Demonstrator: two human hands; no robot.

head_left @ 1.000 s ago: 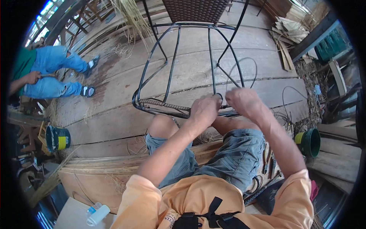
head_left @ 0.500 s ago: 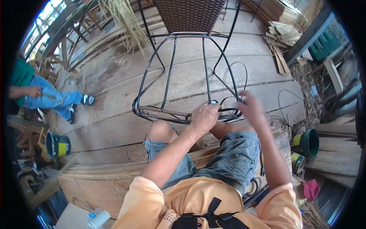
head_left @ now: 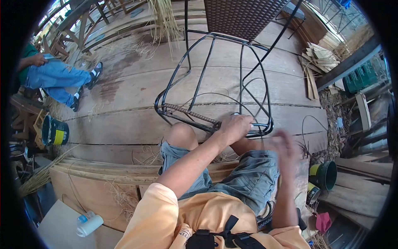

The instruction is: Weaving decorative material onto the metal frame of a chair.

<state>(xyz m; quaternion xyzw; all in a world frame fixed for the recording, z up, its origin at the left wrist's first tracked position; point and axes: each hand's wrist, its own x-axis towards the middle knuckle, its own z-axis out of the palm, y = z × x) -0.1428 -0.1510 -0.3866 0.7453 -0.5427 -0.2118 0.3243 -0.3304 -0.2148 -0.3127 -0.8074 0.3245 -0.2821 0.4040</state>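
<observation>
A black metal chair frame (head_left: 205, 70) with a woven dark brown backrest (head_left: 236, 18) stands before my knees. Brown strand is wound tightly along the left part of its front rail (head_left: 182, 109). My left hand (head_left: 235, 128) is closed round that rail, just right of the winding; its fingertips are partly hidden. A thin dark strand (head_left: 213, 93) loops through the open seat area and back toward the rail. To the right of the frame's front corner, my right hand (head_left: 286, 145) is smeared by motion, and whether it holds anything cannot be made out.
Another person's legs in jeans (head_left: 58, 79) stretch out at the left. Dark buckets stand on both sides, one at the left (head_left: 54, 130) and one at the right (head_left: 323, 175). A wooden bench (head_left: 95, 191) lies under me. Loose fibres hang at the back (head_left: 163, 20).
My right hand has moved from the frame's right corner back toward me. My left hand stays on the rail. A strand loop now shows across the seat opening, and the view has shifted.
</observation>
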